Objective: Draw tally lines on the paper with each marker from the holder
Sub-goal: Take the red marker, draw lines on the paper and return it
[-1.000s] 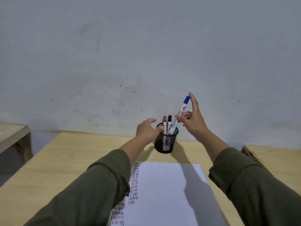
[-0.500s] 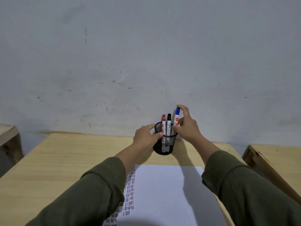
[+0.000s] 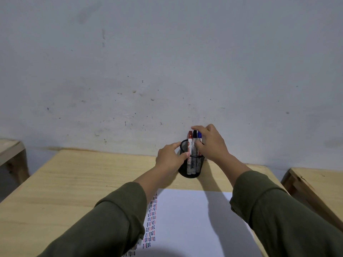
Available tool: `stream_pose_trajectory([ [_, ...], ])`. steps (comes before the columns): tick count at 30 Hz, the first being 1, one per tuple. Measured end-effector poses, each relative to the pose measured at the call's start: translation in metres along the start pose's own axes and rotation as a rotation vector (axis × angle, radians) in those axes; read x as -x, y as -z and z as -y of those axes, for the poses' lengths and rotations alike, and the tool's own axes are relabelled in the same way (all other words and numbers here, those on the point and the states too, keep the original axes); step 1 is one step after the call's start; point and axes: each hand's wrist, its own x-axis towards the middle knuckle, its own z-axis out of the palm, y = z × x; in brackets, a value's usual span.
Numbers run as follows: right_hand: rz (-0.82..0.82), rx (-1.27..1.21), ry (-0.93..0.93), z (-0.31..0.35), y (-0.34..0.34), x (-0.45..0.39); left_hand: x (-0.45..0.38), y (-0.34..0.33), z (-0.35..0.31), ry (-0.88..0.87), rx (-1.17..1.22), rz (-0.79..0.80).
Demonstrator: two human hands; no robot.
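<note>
A black mesh holder (image 3: 192, 166) stands at the far side of the wooden table, near the wall. Three markers stand upright in it: a red-capped one (image 3: 190, 140), a black-capped one (image 3: 194, 138) and a blue-capped one (image 3: 199, 135). My left hand (image 3: 169, 157) grips the holder's left side at the rim. My right hand (image 3: 211, 143) curls over the marker tops from the right, fingers around the blue-capped marker. A white paper (image 3: 193, 223) lies in front of me, with a column of red, blue and black tally lines (image 3: 151, 221) along its left edge, partly hidden by my left sleeve.
The wooden table (image 3: 74, 182) ends at a grey wall (image 3: 167, 71) just behind the holder. Another wooden table (image 3: 319, 184) stands close on the right, and the corner of a third (image 3: 11, 153) shows at the left.
My right hand has lowered the blue-capped marker from above the holder down into it, beside the other two. My left hand has stayed on the holder.
</note>
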Motion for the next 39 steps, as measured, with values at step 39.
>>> stream_pose_trajectory([
  [39, 0.126, -1.039, -0.135, 0.104, 0.084, 0.124, 0.112, 0.065, -0.057, -0.067, 0.652, 0.058],
])
